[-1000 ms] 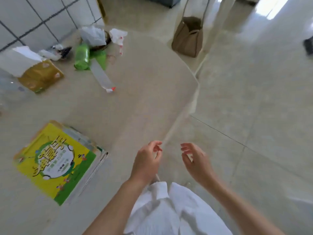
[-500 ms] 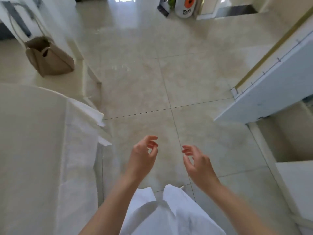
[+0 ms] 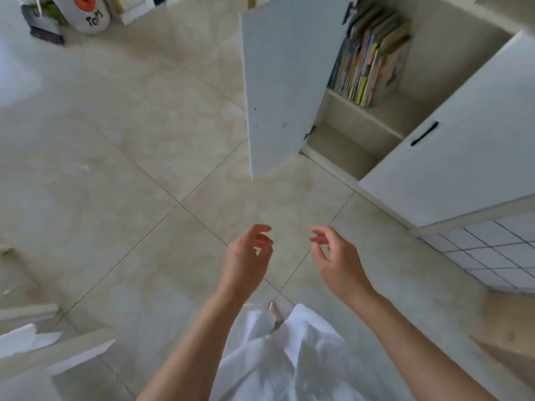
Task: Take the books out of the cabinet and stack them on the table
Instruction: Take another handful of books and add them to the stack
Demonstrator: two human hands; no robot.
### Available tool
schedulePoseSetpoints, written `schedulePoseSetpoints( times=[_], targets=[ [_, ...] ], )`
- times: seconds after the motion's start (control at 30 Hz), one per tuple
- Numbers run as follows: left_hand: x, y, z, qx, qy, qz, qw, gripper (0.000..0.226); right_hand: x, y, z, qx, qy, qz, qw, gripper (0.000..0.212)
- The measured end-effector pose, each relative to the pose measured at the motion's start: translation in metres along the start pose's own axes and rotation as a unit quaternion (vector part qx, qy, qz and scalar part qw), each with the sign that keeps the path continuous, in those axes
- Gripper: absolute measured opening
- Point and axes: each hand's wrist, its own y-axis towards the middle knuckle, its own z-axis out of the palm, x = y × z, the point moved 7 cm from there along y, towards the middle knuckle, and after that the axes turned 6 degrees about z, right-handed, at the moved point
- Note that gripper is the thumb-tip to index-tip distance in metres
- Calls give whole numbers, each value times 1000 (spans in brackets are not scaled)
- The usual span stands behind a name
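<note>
Access to cabinet: open floor ahead, one door leaf standing in the approach.

Tiled floor point(image 3: 130, 157) between both empty hands and the cabinet point(image 3: 451, 33) lies bare. Open door point(image 3: 278, 82) juts out on the left of the opening; closed door point(image 3: 451, 166) blocks the right side. Gap between them leads to the books point(image 3: 373, 59), leaning against the left wall; shelf point(image 3: 405, 111) right of them is free, lower compartment point(image 3: 344, 151) vacant.

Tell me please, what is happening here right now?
A person stands on the tiled floor, facing a white cabinet whose left door is open. A row of books stands on its upper shelf. The left hand and the right hand are both empty, fingers loosely curled, apart from the books.
</note>
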Motion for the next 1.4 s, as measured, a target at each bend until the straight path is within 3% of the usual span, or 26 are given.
schedulePoseSetpoints(
  times=[0.4,0.63,0.93,1.2,1.4],
  targets=[
    [-55,162,47,159,61,78,982,32,-15,91,-60,-128,32,138,982,24],
    [-96,263,80,229,102,141,958,29,-19,149,-103,-191,70,173,964,25],
    [-160,367,162,247,134,159,947,29,-60,241,-196,-228,123,183,948,19],
    [-192,442,236,210,91,91,969,30,-84,361,-273,-181,103,164,964,20],
    [-184,494,277,202,92,85,971,34,-95,447,-292,-134,128,153,971,27]
  ],
)
